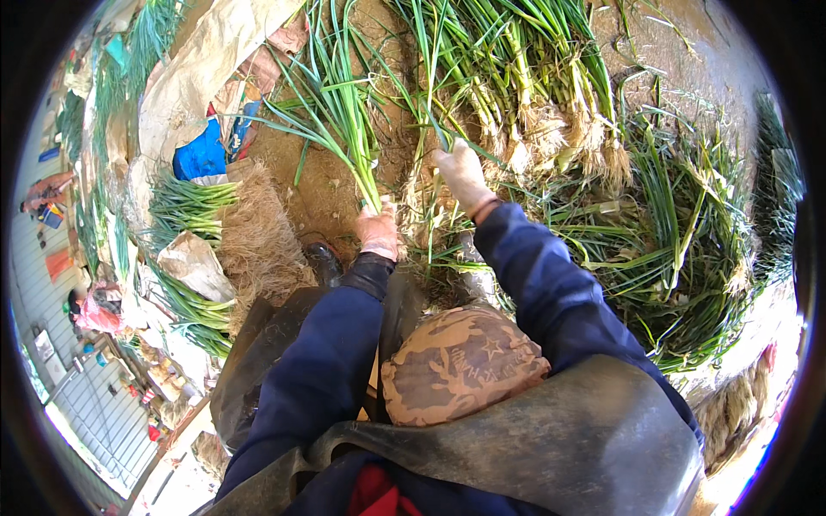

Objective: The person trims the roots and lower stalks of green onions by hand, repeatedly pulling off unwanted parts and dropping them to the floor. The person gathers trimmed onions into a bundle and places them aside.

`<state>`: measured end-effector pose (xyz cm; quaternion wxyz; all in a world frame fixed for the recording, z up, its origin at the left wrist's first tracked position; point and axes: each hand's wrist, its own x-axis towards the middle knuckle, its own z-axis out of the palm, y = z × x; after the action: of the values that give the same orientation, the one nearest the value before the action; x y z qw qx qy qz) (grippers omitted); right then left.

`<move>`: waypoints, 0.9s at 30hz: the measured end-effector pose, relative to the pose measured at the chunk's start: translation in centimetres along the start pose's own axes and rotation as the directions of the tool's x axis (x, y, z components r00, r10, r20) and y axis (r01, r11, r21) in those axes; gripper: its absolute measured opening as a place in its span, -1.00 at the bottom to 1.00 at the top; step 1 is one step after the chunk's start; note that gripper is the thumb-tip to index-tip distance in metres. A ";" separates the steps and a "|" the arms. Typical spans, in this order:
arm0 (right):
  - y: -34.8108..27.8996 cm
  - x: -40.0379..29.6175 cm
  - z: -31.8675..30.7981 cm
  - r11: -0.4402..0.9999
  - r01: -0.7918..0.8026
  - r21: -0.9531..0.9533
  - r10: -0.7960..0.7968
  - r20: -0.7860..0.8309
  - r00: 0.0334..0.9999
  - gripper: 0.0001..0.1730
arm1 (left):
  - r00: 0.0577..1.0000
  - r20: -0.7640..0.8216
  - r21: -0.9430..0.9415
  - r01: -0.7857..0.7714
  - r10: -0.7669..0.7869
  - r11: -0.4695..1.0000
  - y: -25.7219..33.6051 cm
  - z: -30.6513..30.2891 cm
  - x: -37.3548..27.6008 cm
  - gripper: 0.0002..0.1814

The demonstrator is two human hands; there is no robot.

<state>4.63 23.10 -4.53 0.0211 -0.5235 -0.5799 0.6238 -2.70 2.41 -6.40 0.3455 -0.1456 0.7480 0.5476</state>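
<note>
My left hand (379, 233) grips several green onions (352, 145) near their white ends, with the long leaves fanning up and away from me. Beside it, a little higher and to the right, my right hand (461, 175) is closed on a thin green leaf (441, 131). Pale roots and peeled strips (413, 187) lie on the soil between and below the hands. Beyond my right hand lies a heap of unpeeled green onions (497, 71), its bushy dry roots (600, 151) pointing towards me.
Bundled green onions (193, 209) with a thick mat of roots (264, 238) lie at left, near a blue sheet (203, 151). Leaf scraps (671, 258) are heaped at right. A camouflage cushion (461, 367) rests near my lap, above a dark apron (529, 438). Another person (100, 309) is far left.
</note>
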 end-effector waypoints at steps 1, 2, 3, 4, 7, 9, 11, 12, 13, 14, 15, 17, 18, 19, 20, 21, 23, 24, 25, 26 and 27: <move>-0.2 1.3 0.6 0.980 0.079 -0.183 -0.082 -0.008 0.997 -0.56 | 1.000 0.009 0.003 0.015 -0.015 1.000 0.3 -0.5 0.4 -0.76; -0.4 2.1 1.6 0.923 0.131 -0.361 -0.139 0.006 0.990 -0.57 | 0.995 0.102 -0.022 -0.002 0.004 1.000 0.8 -1.3 0.8 -0.76; -0.6 2.6 2.5 0.835 0.202 -0.512 -0.211 0.041 0.977 -0.58 | 0.998 0.052 0.073 0.014 -0.018 0.997 1.2 -1.7 1.2 -0.76; -0.9 3.1 3.3 0.786 0.220 -0.578 -0.242 0.039 0.969 -0.56 | 0.992 0.123 0.042 0.019 -0.024 0.999 1.7 -2.3 1.5 -0.75; -1.1 2.2 4.7 0.811 0.201 -0.550 -0.106 0.200 0.974 -0.57 | 0.959 0.282 0.243 -0.096 0.024 0.965 3.0 -3.4 1.9 -0.72; -0.7 0.7 4.8 0.931 0.168 -0.323 -0.051 0.340 0.939 -0.57 | 0.868 0.478 0.404 -0.351 0.132 0.845 3.4 -3.1 1.3 -0.76; 0.6 -1.3 4.0 0.968 0.238 -0.083 -0.180 0.434 0.883 -0.56 | 0.864 0.484 0.297 -0.013 -0.139 0.955 3.7 -2.0 0.4 -0.77; 1.3 -2.2 3.6 0.992 0.101 0.072 -0.122 0.421 0.899 -0.56 | 0.853 0.458 0.238 0.154 -0.251 0.959 3.6 -1.2 -0.4 -0.77; 2.1 -3.0 3.2 0.969 -0.008 0.248 -0.108 0.452 0.886 -0.56 | 0.824 0.473 0.132 0.285 -0.313 0.950 3.6 -0.2 -1.2 -0.76; 2.8 -3.2 2.5 0.956 -0.124 0.265 -0.034 0.521 0.853 -0.58 | 0.849 0.440 0.190 0.231 -0.293 0.954 3.5 0.6 -2.1 -0.78; 3.6 -3.6 1.7 0.920 -0.137 0.368 -0.112 0.581 0.806 -0.55 | 0.900 0.390 0.315 0.066 -0.192 0.947 3.5 1.4 -3.0 -0.79; 5.5 -5.3 -0.5 0.962 0.209 0.178 -0.263 0.376 0.888 -0.57 | 0.958 0.213 0.189 0.155 -0.195 0.970 3.7 2.8 -4.6 -0.78; 6.2 -5.6 -2.3 0.970 0.237 -0.063 -0.182 0.462 0.868 -0.58 | 0.985 0.158 0.279 0.025 -0.072 0.960 4.4 2.5 -5.1 -0.78; 6.8 -6.2 -4.4 0.917 0.317 -0.243 -0.147 0.531 0.834 -0.58 | 0.987 0.159 0.368 -0.074 0.016 0.927 5.3 2.0 -5.3 -0.79; 7.4 -7.2 -5.6 0.772 0.347 -0.532 0.070 0.615 0.785 -0.57 | 0.985 0.103 0.533 -0.170 0.136 0.829 6.6 1.7 -4.8 -0.76; 7.8 -8.3 -7.1 0.570 0.415 -0.709 0.243 0.628 0.740 -0.56 | 0.994 -0.006 0.218 -0.104 0.108 0.970 7.9 1.3 -4.4 -0.73; 8.4 -10.7 -9.9 0.284 0.619 -0.733 0.575 0.647 0.502 -0.52 | 0.957 -0.121 -0.198 -0.282 0.262 0.939 10.7 0.2 -2.8 -0.65; 8.1 -10.6 -11.4 0.297 0.633 -0.715 0.524 0.676 0.518 -0.52 | 0.954 -0.094 -0.052 -0.290 0.285 0.956 12.3 -1.0 -2.3 -0.70; 7.7 -10.5 -13.0 0.284 0.639 -0.714 0.524 0.674 0.520 -0.52 | 0.964 -0.069 0.053 -0.254 0.257 0.966 13.7 -1.4 -1.6 -0.77; 7.1 -9.7 -14.1 0.254 0.648 -0.718 0.549 0.659 0.514 -0.52 | 0.976 0.130 -0.048 -0.172 0.176 0.984 14.7 -1.1 -0.9 -0.78; 6.0 -7.5 -14.9 0.408 0.566 -0.716 0.280 0.688 0.669 -0.53 | 0.957 0.268 -0.062 -0.095 0.108 0.994 15.2 -0.6 -0.4 -0.78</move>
<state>21.60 26.80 -0.98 -0.4334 -0.0964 -0.8223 0.3560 -11.69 7.21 4.96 0.4123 -0.0390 0.6867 0.5974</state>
